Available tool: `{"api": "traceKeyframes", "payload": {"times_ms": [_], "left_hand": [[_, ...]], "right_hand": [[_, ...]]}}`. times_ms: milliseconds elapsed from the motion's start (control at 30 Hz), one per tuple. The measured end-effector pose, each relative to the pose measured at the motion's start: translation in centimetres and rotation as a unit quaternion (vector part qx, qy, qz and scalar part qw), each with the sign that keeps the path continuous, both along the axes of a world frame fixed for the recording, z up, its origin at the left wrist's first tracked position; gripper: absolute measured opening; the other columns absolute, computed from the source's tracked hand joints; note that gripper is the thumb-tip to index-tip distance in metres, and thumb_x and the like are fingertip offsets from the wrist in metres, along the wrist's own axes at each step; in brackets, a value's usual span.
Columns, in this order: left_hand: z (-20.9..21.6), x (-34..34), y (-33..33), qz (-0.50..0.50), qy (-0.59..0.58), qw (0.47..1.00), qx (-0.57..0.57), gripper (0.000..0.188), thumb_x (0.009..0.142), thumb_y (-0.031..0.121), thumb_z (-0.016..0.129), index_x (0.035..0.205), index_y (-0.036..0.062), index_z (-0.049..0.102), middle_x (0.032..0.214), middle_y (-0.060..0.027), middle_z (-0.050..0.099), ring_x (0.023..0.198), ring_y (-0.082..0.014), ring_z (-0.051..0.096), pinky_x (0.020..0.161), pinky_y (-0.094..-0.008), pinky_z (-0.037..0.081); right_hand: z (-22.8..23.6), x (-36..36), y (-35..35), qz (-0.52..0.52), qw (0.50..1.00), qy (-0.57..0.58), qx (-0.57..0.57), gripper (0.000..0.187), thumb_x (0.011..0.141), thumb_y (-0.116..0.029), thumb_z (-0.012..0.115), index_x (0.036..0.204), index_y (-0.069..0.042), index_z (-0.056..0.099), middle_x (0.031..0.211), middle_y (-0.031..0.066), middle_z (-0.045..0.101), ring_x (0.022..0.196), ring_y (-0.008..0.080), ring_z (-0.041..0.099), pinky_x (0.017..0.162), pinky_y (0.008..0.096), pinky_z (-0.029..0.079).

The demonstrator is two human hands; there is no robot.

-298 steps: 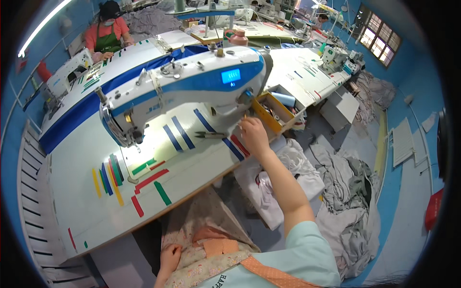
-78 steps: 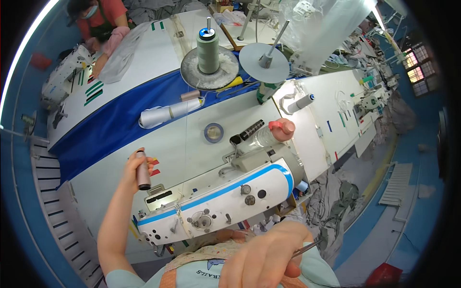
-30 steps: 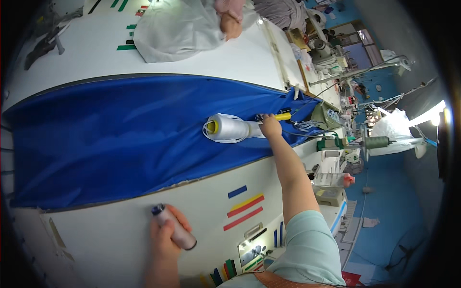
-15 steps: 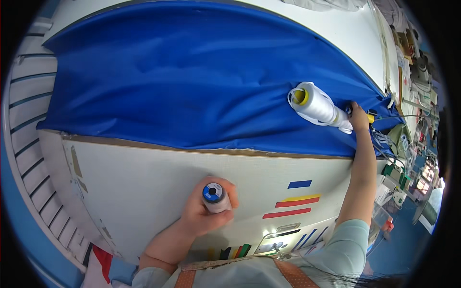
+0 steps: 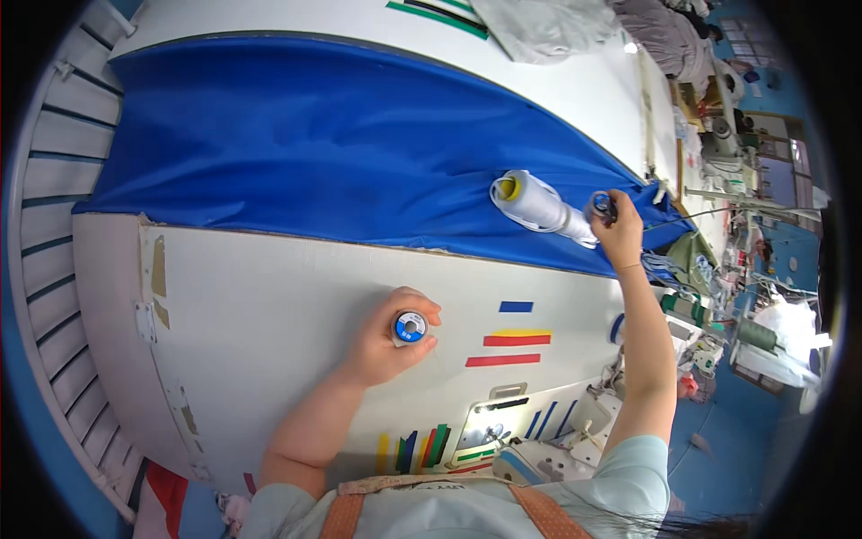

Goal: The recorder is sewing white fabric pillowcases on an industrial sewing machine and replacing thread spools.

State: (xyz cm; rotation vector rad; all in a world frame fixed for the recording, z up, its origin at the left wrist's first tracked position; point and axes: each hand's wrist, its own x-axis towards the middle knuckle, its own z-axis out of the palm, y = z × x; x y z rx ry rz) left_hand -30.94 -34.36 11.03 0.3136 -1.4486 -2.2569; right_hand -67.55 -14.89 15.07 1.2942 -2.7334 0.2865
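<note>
Over the pale tabletop, my left hand (image 5: 382,341) is wrapped round a thread spool (image 5: 410,327), whose blue and white end faces up. My right arm reaches out to the far right, where my right hand (image 5: 621,235) grips a dark thread spool (image 5: 601,207) above the blue fabric (image 5: 350,153). Just left of that hand, a large cone of white thread (image 5: 539,205) with a yellow core lies on its side on the fabric. A white cord loops around the cone.
Colored tape strips (image 5: 508,341) are stuck to the tabletop (image 5: 251,305). A lit sewing machine (image 5: 494,434) sits at the near edge. White slats (image 5: 67,180) run along the left. Grey cloth (image 5: 548,27) lies at the back; green thread spools (image 5: 684,307) stand at the right.
My right hand has lifted the dark spool from beside the white cone's narrow end. My left hand still holds its spool. The view has shifted, showing more of the room at right.
</note>
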Motion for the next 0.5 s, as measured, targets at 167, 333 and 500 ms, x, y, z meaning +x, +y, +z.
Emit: {"api": "traceKeyframes", "payload": {"times_ms": [167, 333, 500], "left_hand": [[1.3, 0.7, 0.3, 0.017, 0.024, 0.998, -0.055, 0.037, 0.069, -0.009, 0.066, 0.101, 0.0054, 0.057, 0.098, -0.0081, 0.058, 0.094, -0.0210, 0.056, 0.083, -0.0320, 0.045], [6.8, 3.0, 0.2, 0.060, 0.042, 0.991, -0.110, 0.040, 0.065, -0.009, 0.066, 0.102, 0.0047, 0.057, 0.103, -0.0113, 0.057, 0.097, -0.0239, 0.054, 0.084, -0.0340, 0.044], [11.8, 6.6, 1.0, 0.053, 0.071, 0.980, -0.176, 0.041, 0.068, -0.005, 0.068, 0.107, 0.0051, 0.061, 0.113, -0.0108, 0.056, 0.103, -0.0245, 0.056, 0.085, -0.0325, 0.046]], "right_hand": [[8.2, 12.5, -7.0, 0.104, 0.970, -0.197, -0.099, 0.039, 0.063, -0.007, 0.071, 0.100, -0.008, 0.059, 0.090, 0.0027, 0.066, 0.058, 0.0034, 0.050, 0.048, 0.0169, 0.040], [13.4, 22.0, -7.5, 0.246, 0.900, -0.350, -0.077, 0.045, 0.059, -0.005, 0.072, 0.102, -0.004, 0.057, 0.102, 0.0133, 0.066, 0.090, 0.0260, 0.066, 0.076, 0.0320, 0.053], [17.7, 27.3, -6.9, 0.299, 0.873, -0.373, -0.093, 0.049, 0.058, -0.003, 0.073, 0.104, -0.004, 0.057, 0.101, 0.0128, 0.065, 0.088, 0.0277, 0.066, 0.074, 0.0325, 0.054]]}}
